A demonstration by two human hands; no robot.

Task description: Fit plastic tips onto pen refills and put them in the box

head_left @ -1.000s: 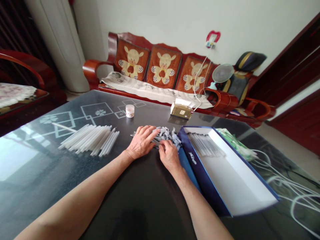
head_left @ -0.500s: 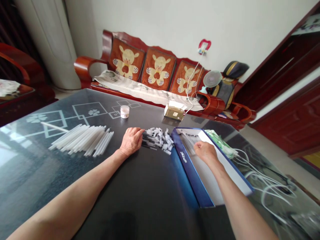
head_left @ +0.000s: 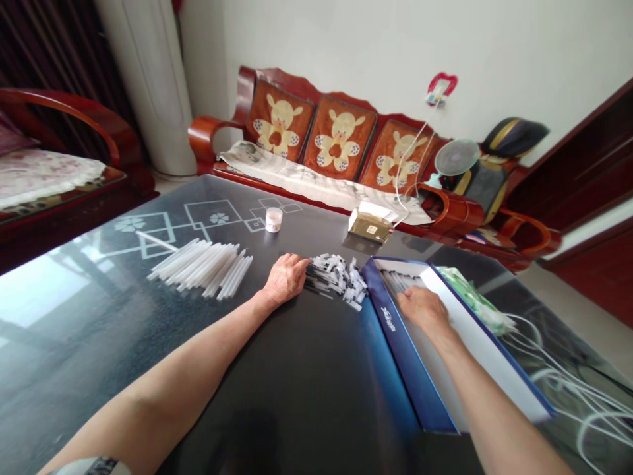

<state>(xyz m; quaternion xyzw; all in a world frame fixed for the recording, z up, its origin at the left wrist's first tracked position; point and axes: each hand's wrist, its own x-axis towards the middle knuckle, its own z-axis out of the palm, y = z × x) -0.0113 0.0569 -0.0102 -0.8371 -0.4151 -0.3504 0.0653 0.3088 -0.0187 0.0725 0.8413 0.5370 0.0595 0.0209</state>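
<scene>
Left hand (head_left: pixel 285 278) lies flat and open on the dark table (head_left: pixel 297 402), holding nothing, fingertips just beside a heap of small white plastic pieces with black sticks (head_left: pixel 336 276). Right hand (head_left: pixel 424 311) is down inside a blue-and-white box (head_left: pixel 406 356), fingers curled, right by white tubes (head_left: pixel 399 282) — can't tell if it has any. More white tubes (head_left: pixel 200 267) lie left of the left hand.

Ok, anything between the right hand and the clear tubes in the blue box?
Nothing visible. The right hand is already inside the blue box, right up against the clear tubes at the box's far end.
</scene>
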